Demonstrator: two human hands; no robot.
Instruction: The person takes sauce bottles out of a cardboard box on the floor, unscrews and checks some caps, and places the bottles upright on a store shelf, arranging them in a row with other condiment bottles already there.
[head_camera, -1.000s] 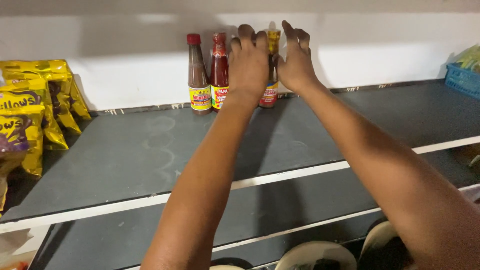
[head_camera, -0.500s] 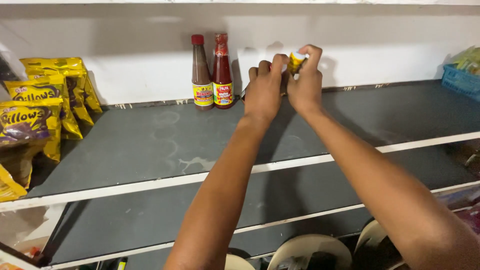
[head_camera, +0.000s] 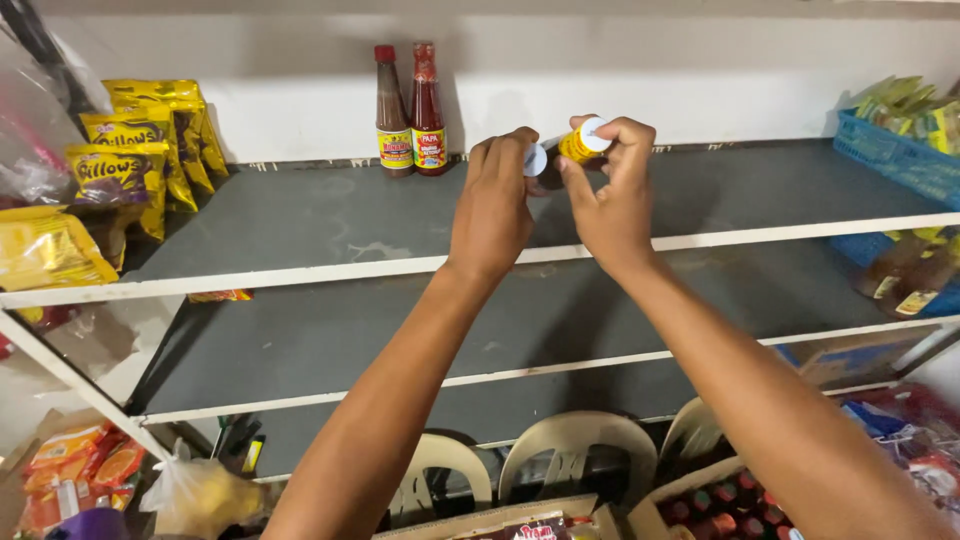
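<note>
1. The left hand (head_camera: 492, 205) is clenched around a bottle (head_camera: 537, 162) of which only the pale round end shows, just past the fingertips; the rest is hidden in the grip.
2. The right hand (head_camera: 612, 190) grips a second bottle with a yellow label (head_camera: 583, 143), thumb and fingers pinched about it, its white round end turned toward the camera.
3. Both held bottles are lifted clear of the upper shelf (head_camera: 330, 215), side by side and nearly touching, at about 12 o'clock from the middle of the view.
4. At 11 o'clock from the hands, a brown sauce bottle (head_camera: 388, 112) and a red sauce bottle (head_camera: 428, 110) stand upright, touching, against the white back wall on the same shelf.
5. At 9 o'clock, yellow snack bags (head_camera: 140, 150) are stacked at the shelf's left end.
6. At 3 o'clock, a blue basket (head_camera: 885, 155) sits at the shelf's right end, holding green and yellow packets.
7. At 6 o'clock, below the lower shelves, cream plastic chairs (head_camera: 570, 440) show, and an open carton of capped bottles (head_camera: 730, 500) sits at 5 o'clock.
</note>
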